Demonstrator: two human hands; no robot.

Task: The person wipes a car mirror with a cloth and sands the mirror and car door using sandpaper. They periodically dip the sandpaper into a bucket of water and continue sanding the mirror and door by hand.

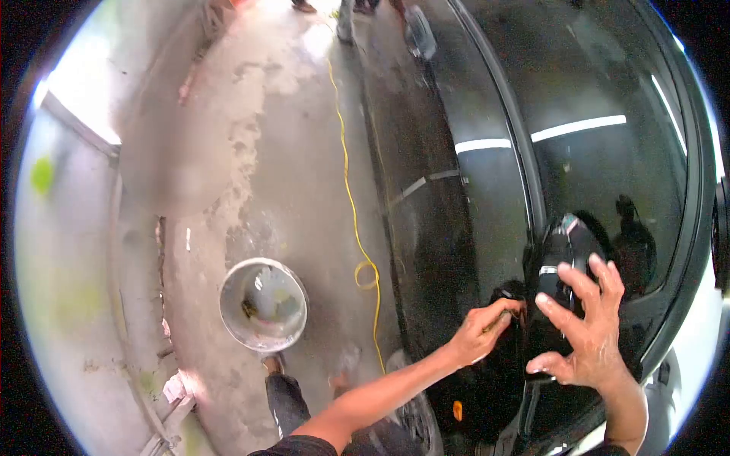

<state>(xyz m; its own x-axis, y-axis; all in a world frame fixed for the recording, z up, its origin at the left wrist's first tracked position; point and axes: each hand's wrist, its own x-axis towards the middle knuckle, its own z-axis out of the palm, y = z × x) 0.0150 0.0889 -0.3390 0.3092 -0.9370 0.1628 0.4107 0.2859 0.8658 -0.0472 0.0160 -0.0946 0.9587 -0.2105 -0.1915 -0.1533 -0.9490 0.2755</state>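
Note:
My right hand (589, 327) lies with fingers spread over the black side mirror (559, 251) of a car. My left hand (487, 334) is beside the mirror's inner lower side, its fingers pinched together against the glossy black door (441, 243). Whatever is between those fingers, if anything, is hidden or too small to make out. Dark window glass (578, 167) lies behind the mirror and shows reflections.
A bucket (226, 319) with cloudy liquid stands on the wet concrete floor (296, 167) to the left. A yellow cord (347, 175) runs along the floor beside the car. Another person's feet (304, 6) appear at the top. An orange side light (457, 410) sits low on the car.

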